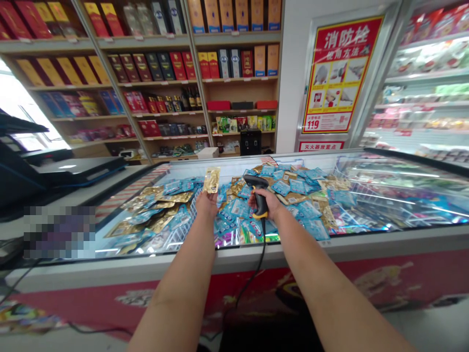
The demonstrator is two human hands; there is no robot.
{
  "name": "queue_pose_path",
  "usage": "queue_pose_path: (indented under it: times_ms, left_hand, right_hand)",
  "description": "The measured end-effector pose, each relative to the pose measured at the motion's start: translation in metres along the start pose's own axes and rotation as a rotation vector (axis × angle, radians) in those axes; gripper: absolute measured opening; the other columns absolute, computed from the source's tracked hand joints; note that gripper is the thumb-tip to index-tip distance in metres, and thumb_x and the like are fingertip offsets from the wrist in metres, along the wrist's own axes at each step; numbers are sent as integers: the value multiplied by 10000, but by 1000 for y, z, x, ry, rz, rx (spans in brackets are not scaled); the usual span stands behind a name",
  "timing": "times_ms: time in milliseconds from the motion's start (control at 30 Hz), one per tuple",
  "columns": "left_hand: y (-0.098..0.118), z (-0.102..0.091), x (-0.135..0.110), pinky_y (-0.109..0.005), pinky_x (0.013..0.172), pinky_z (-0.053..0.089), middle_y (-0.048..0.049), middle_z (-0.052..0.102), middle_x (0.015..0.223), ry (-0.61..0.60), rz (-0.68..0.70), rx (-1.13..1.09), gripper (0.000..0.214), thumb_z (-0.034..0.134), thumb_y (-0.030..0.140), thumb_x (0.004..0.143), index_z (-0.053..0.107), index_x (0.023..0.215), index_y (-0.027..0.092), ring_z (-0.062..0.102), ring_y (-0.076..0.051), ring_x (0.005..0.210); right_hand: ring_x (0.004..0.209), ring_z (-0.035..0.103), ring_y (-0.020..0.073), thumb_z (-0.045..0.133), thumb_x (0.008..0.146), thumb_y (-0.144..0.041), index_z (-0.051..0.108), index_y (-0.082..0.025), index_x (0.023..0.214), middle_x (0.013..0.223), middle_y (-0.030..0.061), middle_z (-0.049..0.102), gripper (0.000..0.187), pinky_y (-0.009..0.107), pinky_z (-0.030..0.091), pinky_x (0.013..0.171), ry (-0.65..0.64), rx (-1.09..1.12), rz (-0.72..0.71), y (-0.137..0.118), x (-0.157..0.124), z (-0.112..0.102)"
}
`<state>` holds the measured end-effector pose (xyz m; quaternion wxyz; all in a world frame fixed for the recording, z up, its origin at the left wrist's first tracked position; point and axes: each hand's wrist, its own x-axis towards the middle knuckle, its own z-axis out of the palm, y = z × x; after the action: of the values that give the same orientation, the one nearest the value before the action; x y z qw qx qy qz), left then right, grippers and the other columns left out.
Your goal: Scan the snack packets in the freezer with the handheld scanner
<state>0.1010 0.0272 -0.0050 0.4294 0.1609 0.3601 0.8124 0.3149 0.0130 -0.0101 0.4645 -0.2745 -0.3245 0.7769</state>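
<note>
My left hand (pixel 207 201) pinches a small gold packet (pixel 211 180) and holds it upright above the chest freezer (pixel 278 249). My right hand (pixel 266 201) is wrapped round the handle of a black barcode scanner (pixel 257 191) with a yellow band. The scanner's head is turned toward the gold packet. Its black cable (pixel 256 266) hangs down over the freezer's front edge. Both hands hover over a pile of blue and gold packets (pixel 293 193) inside the freezer.
The freezer has sliding glass lids (pixel 395 190) and a red front panel. A black counter with a till (pixel 54 171) stands at the left. Wooden shelves of boxed goods (pixel 157 68) fill the back wall. A red fire-hydrant poster (pixel 339 73) and a chiller cabinet (pixel 428 83) are at the right.
</note>
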Motion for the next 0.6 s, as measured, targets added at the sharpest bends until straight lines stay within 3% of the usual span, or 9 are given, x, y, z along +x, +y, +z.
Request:
queue_pose_path:
  times_ms: [133,333,533,600]
  left_hand:
    - [9,-5,10,-204,763,526,-34,635,887,79,55,-67,132,444,145,895,549,968,179,637,-76,773]
    - [17,-11,22,-254,937,492,-49,570,1141,98,439,-33,164,392,176,920,499,1030,232,607,-81,1026]
    - [16,-13,32,-353,1017,452,-91,556,1136,117,414,106,178,329,149,925,473,999,222,568,-126,1155]
    - [16,-15,33,-415,1028,435,-110,540,1188,99,483,310,243,282,148,933,465,1071,229,538,-150,1204]
  right_hand:
    - [519,638,141,577,790,-239,617,-139,743,591,36,662,118,242,527,519,28,8,-13,0,-2,2]
    - [522,640,138,598,773,-235,619,-142,745,586,30,661,100,246,541,553,33,22,-40,-1,-5,4]
    - [517,637,141,561,793,-233,624,-138,730,570,31,656,130,239,528,524,30,12,-67,-2,-12,9]
    - [525,640,142,559,798,-239,622,-141,721,568,33,657,139,237,531,531,38,2,-55,-3,-13,9]
